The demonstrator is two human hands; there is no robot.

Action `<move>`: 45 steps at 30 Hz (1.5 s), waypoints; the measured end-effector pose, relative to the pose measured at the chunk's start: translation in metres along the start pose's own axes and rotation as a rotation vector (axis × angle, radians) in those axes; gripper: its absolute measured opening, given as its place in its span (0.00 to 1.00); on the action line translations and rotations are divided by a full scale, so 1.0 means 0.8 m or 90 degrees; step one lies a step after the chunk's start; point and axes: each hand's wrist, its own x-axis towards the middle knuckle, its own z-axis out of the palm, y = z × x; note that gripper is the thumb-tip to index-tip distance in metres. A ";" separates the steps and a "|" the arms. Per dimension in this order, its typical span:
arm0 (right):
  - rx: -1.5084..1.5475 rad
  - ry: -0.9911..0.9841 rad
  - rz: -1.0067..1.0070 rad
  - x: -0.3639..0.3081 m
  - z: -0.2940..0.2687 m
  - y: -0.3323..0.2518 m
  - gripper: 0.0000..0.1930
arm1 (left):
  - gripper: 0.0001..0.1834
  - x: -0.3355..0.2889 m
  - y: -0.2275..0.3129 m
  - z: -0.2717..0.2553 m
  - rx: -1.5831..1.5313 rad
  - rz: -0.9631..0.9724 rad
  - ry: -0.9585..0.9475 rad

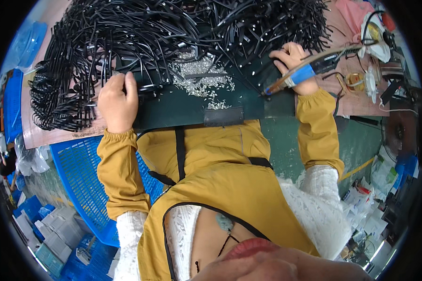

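Observation:
At the left of the table, my left hand (117, 100) is closed, thumb pressed along the curled fingers. What it grips, if anything, is hidden; black cables (86, 82) lie around it and a dark piece with shiny parts (150, 87) sits just to its right. My right hand (293, 58) is at the right edge of the black cable pile (192, 23), its fingers loosely bent and a gap between thumb and forefinger. Crossing in front of that wrist is a slim tool with a blue-wrapped section (301, 75) and dark handle. I cannot tell what supports it.
Many small shiny bits (199, 75) are heaped on the dark green mat (166, 110) between my hands. A dark block (224, 116) lies at its front edge. A blue plastic basket (84, 173) stands below at left. At right are a small amber container (355, 82) and cords.

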 end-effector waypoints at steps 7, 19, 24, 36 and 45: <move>0.123 -0.002 -0.003 -0.013 -0.024 -0.021 0.11 | 0.13 0.083 0.049 -0.031 -0.142 0.055 -0.113; 0.070 0.047 0.034 -0.075 0.009 0.027 0.13 | 0.14 0.312 0.135 0.128 -0.074 0.066 0.094; 0.412 0.468 0.457 -0.053 -0.018 0.005 0.12 | 0.06 0.355 0.116 0.084 -0.461 -0.001 -0.058; 1.175 0.362 0.268 -0.054 -0.030 -0.217 0.22 | 0.11 0.228 0.112 -0.037 -0.073 0.355 0.239; 0.816 0.124 0.264 0.012 0.036 -0.234 0.18 | 0.02 0.015 0.109 -0.064 -0.816 -0.151 -0.008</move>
